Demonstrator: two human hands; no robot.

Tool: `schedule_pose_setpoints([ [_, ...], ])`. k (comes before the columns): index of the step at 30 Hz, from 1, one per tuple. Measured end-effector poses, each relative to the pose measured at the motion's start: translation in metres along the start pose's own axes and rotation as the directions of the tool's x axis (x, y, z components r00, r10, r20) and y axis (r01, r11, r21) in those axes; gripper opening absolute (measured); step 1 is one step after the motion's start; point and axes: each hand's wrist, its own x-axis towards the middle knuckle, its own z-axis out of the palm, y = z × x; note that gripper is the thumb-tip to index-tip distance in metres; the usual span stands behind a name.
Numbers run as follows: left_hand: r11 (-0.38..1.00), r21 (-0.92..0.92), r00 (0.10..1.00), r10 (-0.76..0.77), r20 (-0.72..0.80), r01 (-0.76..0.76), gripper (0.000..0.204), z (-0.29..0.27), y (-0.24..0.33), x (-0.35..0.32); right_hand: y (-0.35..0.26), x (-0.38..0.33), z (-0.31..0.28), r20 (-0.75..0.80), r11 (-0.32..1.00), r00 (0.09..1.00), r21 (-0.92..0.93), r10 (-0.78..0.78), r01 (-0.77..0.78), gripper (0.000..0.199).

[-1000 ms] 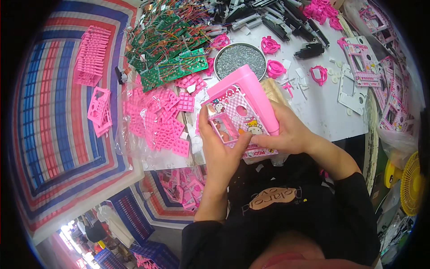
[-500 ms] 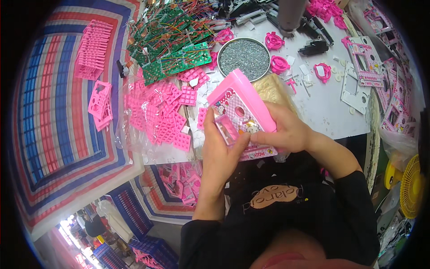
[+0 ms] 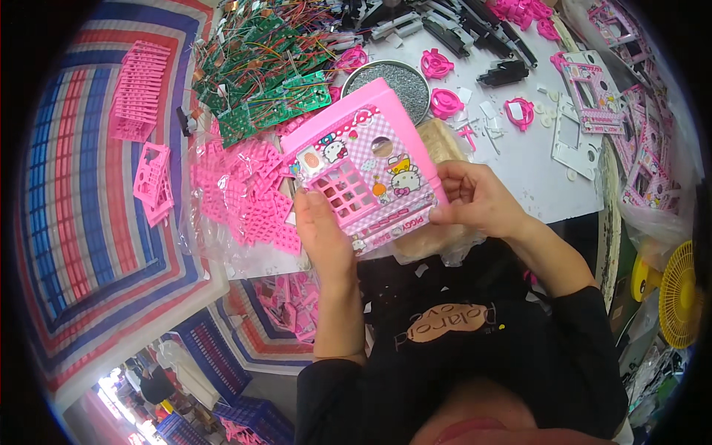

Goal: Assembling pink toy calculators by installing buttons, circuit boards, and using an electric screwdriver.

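Both my hands hold up a pink plastic toy piggy bank panel (image 3: 368,161), its printed cartoon face turned toward me. It has a grid of square keypad openings and a round hole. My left hand (image 3: 324,231) grips its lower left edge, fingers partly hidden behind it. At its right edge my right hand (image 3: 478,200) closes with thumb and curled fingers. Under and behind the panel lie a tan, plastic-wrapped block (image 3: 443,143) and a round tin (image 3: 424,77) of small metal screws, partly covered.
Wired green circuit boards (image 3: 276,108) heap at the back left, above pink keypad pieces (image 3: 241,194). Pink rings (image 3: 446,103) and black parts (image 3: 503,73) lie at the back right. White printed face plates (image 3: 591,95) lie right, near a yellow fan (image 3: 678,295).
The panel has turned so its printed face shows more fully, with the keypad openings visible. Both thumbs have moved off its face to the edges. The whole view has shifted slightly.
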Motion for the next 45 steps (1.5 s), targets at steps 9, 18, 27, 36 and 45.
schedule_pose_setpoints([
  [9, 0.995, -0.096, 0.997, -0.001, -0.083, -0.007, 0.053, 0.002, -0.001, -0.010, -0.001, -0.005, 0.014, -0.002, 0.984, 0.984, 0.029, -0.176, 0.176, 0.045],
  [18, 0.998, -0.054, 0.999, -0.025, -0.027, 0.023, 0.055, -0.016, -0.004, 0.010, 0.002, -0.003, 0.022, -0.068, 0.978, 0.976, 0.003, -0.207, 0.208, 0.040],
  [27, 0.999, -0.040, 0.995, 0.018, -0.099, -0.022, 0.045, 0.002, 0.016, 0.027, 0.000, -0.019, 0.035, -0.055, 0.986, 0.984, 0.009, -0.168, 0.169, 0.037],
  [36, 0.999, -0.043, 0.999, -0.011, 0.046, 0.013, 0.048, -0.014, 0.002, 0.041, 0.003, -0.008, 0.023, -0.177, 0.952, 0.945, 0.085, -0.276, 0.294, 0.035],
  [45, 0.961, 0.164, 0.974, 0.223, 0.023, -0.224, 0.050, 0.002, -0.008, 0.000, 0.015, -0.010, 0.023, -0.192, 0.974, 0.962, 0.078, -0.193, 0.211, 0.035],
])
